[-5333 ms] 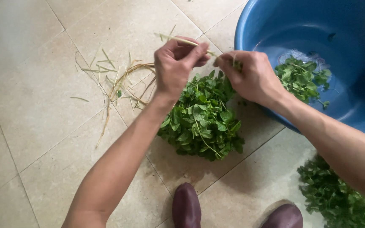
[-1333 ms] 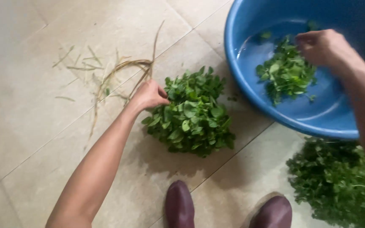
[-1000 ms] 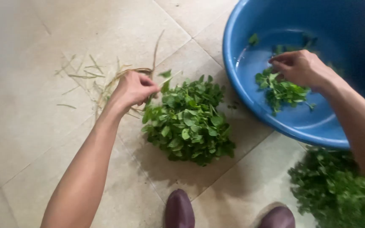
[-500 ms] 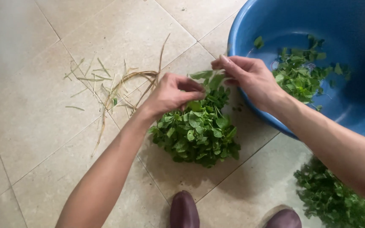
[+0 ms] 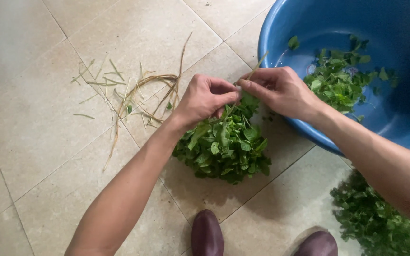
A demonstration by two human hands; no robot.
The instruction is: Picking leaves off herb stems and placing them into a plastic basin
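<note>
Green leafy bunch [image 5: 224, 147] lying on the tile floor [image 5: 39, 142] directly beneath both hands, left hand [image 5: 205, 97] and right hand [image 5: 281, 90] fingers pinching together on one thin stem [image 5: 255, 66] angling up toward the blue basin [image 5: 404, 118].

The pale tiled floor [image 5: 39, 142] carries a heap of green leafy herbs [image 5: 224, 147] at its middle. Left of that heap lie scattered dry stalks [image 5: 134, 95]; right and above it sits a blue basin [image 5: 357, 71]; lower right lies another green pile [image 5: 380, 223]; below stand two dark shoes [image 5: 207, 234].
</note>
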